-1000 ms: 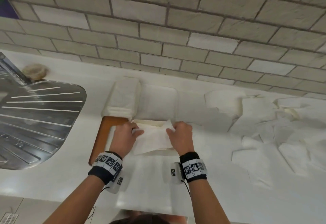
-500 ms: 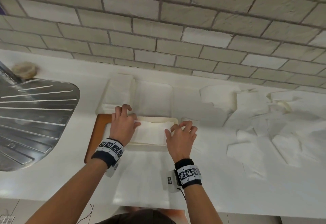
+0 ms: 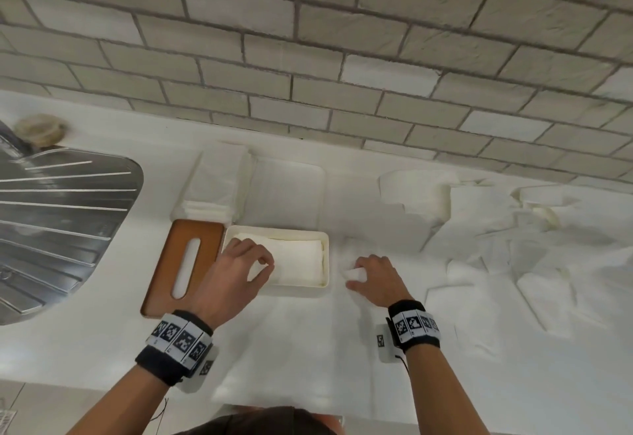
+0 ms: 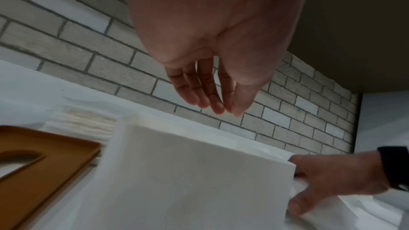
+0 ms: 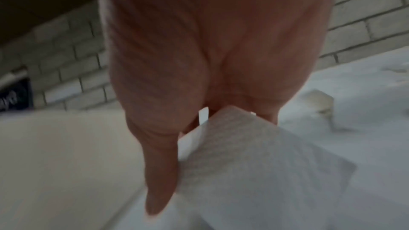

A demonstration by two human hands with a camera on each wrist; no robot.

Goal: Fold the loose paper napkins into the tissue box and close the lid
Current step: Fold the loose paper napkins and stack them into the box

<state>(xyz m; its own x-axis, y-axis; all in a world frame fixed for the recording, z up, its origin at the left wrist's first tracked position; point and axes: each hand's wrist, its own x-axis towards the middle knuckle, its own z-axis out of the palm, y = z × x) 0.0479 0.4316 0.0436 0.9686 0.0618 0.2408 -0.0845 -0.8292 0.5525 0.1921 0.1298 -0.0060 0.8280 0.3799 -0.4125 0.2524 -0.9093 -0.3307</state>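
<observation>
Your tissue box point(image 3: 327, 256) sits on the white counter point(image 3: 342, 349) right in front of you, a cream rectangular tub with rounded corners, open at the top. Its long axis runs left to right, parallel to the brick wall point(image 3: 308, 57). Inside it lies a folded white napkin point(image 3: 298, 256), flat and filling most of the floor of the box, its long side following the box. No brand or writing shows on the box or the paper.

The brown lid point(image 3: 202, 246) lies flat on the counter, touching the left end of the box, its long axis running away from you and leaning slightly right; a long rounded slot is cut down its middle.

Your left hand point(image 3: 236, 273) hovers over the left end of the box. In the head view the fingers are loosely curled with thumb and forefinger close; the left wrist view shows them fairly straight and together, holding nothing.

Your right hand point(image 3: 375, 280) is just right of the box, on the counter, pinching a white embossed napkin point(image 5: 254, 155) between thumb and fingers.

Behind the box lie a stack of folded napkins point(image 3: 212, 188) and a flat white sheet beside it. Loose napkins point(image 3: 496, 239) are scattered to the right. A steel drainer point(image 3: 61, 222) is at far left. The black wristbands carry square black-and-white marker patterns, with no readable words.
</observation>
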